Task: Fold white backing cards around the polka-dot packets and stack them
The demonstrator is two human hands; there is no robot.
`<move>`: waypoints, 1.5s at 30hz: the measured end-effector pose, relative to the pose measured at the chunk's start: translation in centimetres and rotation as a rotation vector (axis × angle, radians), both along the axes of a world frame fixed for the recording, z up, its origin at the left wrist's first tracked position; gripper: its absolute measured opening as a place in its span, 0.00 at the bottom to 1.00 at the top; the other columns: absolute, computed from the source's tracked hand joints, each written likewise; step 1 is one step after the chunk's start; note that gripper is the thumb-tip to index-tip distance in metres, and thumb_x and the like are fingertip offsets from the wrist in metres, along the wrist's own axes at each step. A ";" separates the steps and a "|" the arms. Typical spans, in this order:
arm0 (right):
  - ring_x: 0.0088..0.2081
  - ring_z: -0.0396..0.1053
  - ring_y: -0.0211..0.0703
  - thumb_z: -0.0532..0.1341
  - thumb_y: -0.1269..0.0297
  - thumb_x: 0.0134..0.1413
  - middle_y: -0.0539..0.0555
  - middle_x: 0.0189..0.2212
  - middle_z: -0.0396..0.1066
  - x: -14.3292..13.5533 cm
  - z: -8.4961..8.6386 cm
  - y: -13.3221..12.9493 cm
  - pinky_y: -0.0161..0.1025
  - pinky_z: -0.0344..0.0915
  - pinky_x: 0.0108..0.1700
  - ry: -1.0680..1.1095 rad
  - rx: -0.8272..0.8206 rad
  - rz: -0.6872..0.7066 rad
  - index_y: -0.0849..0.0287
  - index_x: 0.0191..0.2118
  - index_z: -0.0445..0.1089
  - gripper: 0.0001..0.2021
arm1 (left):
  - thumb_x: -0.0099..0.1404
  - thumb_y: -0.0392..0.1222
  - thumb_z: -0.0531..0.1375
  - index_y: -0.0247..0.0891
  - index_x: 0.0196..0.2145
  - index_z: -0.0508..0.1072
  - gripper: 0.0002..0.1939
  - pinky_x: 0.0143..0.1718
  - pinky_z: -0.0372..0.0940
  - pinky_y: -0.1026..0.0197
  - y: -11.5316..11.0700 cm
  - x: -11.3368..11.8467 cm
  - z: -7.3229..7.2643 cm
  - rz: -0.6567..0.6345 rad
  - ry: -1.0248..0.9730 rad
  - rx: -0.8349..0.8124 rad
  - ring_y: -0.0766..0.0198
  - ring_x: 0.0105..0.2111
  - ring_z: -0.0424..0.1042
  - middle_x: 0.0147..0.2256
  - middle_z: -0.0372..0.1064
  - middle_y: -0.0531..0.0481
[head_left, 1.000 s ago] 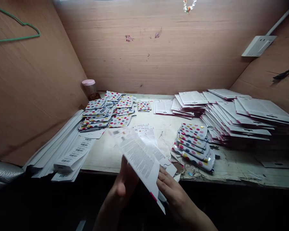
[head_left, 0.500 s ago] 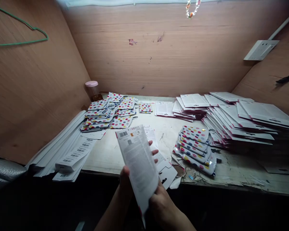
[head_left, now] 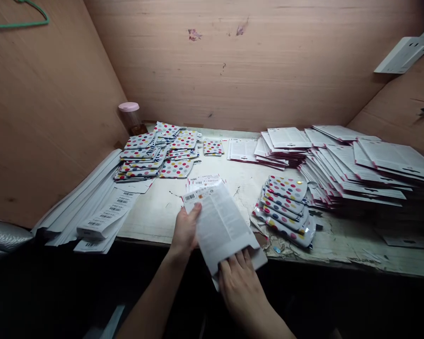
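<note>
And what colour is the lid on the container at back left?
Pale pink lid, seen in the head view.

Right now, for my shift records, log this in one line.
left hand: grips white packet | right hand: at packet's near end

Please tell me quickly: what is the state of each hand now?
Left hand: closed on the edge of a flat white printed card sleeve, thumb on top.
Right hand: fingers at the sleeve's near end; whether gripping cannot be told.
</note>
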State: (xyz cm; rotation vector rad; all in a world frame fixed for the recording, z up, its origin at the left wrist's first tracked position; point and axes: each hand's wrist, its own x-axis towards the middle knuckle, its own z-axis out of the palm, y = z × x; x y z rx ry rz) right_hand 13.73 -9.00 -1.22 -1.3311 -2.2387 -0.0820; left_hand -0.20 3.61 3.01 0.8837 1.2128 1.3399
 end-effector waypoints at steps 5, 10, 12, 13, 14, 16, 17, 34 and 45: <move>0.52 0.68 0.47 0.50 0.78 0.61 0.60 0.48 0.70 3.9 2.6 0.1 0.43 0.70 0.50 0.262 -0.058 0.027 0.60 0.53 0.67 0.18 | 0.55 0.28 0.63 0.38 0.61 0.60 0.37 0.65 0.44 0.40 1.8 0.1 -1.5 0.183 0.491 0.236 0.48 0.66 0.46 0.65 0.51 0.39; 0.42 0.68 0.46 0.53 0.74 0.63 0.57 0.38 0.69 5.4 1.0 4.6 0.44 0.70 0.44 0.398 -0.096 -0.008 0.59 0.47 0.71 0.13 | 0.66 0.32 0.55 0.42 0.47 0.76 0.15 0.63 0.48 0.37 -3.6 -0.1 -2.2 -0.302 1.197 0.505 0.47 0.61 0.59 0.53 0.71 0.42; 0.39 0.67 0.46 0.55 0.72 0.63 0.56 0.34 0.67 5.4 0.0 6.0 0.45 0.69 0.42 0.378 -0.133 -0.003 0.59 0.42 0.73 0.09 | 0.66 0.47 0.58 0.41 0.55 0.69 0.22 0.62 0.52 0.38 -6.0 -0.5 -2.8 -0.494 1.230 0.527 0.45 0.62 0.57 0.58 0.65 0.40; 0.38 0.66 0.46 0.56 0.70 0.62 0.55 0.32 0.67 5.5 -0.4 6.5 0.45 0.68 0.41 0.378 -0.154 -0.004 0.60 0.39 0.73 0.08 | 0.63 0.55 0.59 0.39 0.60 0.63 0.32 0.62 0.51 0.38 -6.8 -0.8 -3.2 -0.543 1.246 0.543 0.43 0.64 0.53 0.62 0.59 0.39; 0.37 0.66 0.46 0.57 0.69 0.62 0.55 0.31 0.66 5.6 -0.7 6.8 0.45 0.68 0.40 0.386 -0.179 0.001 0.59 0.37 0.72 0.07 | 0.59 0.62 0.60 0.38 0.63 0.58 0.41 0.62 0.50 0.37 -7.4 -1.1 -3.6 -0.570 1.271 0.564 0.42 0.65 0.48 0.64 0.53 0.38; 0.36 0.65 0.45 0.58 0.68 0.61 0.54 0.30 0.65 6.0 -1.0 7.1 0.43 0.67 0.39 0.418 -0.233 0.037 0.58 0.35 0.72 0.06 | 0.55 0.69 0.58 0.35 0.66 0.50 0.51 0.63 0.47 0.37 -7.9 -1.5 -4.3 -0.591 1.343 0.607 0.41 0.67 0.41 0.66 0.47 0.37; 0.36 0.65 0.45 0.59 0.68 0.61 0.53 0.30 0.65 6.2 -1.0 7.1 0.43 0.66 0.39 0.435 -0.254 0.056 0.57 0.34 0.71 0.05 | 0.55 0.70 0.57 0.35 0.66 0.49 0.52 0.63 0.45 0.38 -7.9 -1.6 -4.7 -0.593 1.382 0.623 0.41 0.67 0.40 0.67 0.45 0.37; 0.36 0.62 0.45 0.56 0.67 0.63 0.53 0.30 0.62 6.0 -1.4 7.4 0.41 0.62 0.39 0.354 -0.254 0.084 0.58 0.33 0.68 0.07 | 0.61 0.70 0.50 0.34 0.68 0.44 0.49 0.65 0.39 0.42 -7.8 -1.5 -5.3 -0.552 1.528 0.676 0.44 0.68 0.37 0.68 0.41 0.40; 0.34 0.65 0.42 0.53 0.67 0.64 0.53 0.32 0.63 6.6 -0.9 6.6 0.38 0.65 0.37 0.280 -0.223 0.115 0.57 0.36 0.64 0.05 | 0.62 0.70 0.49 0.35 0.67 0.46 0.47 0.65 0.40 0.43 -7.9 -1.8 -5.2 -0.574 1.519 0.685 0.46 0.68 0.36 0.68 0.41 0.42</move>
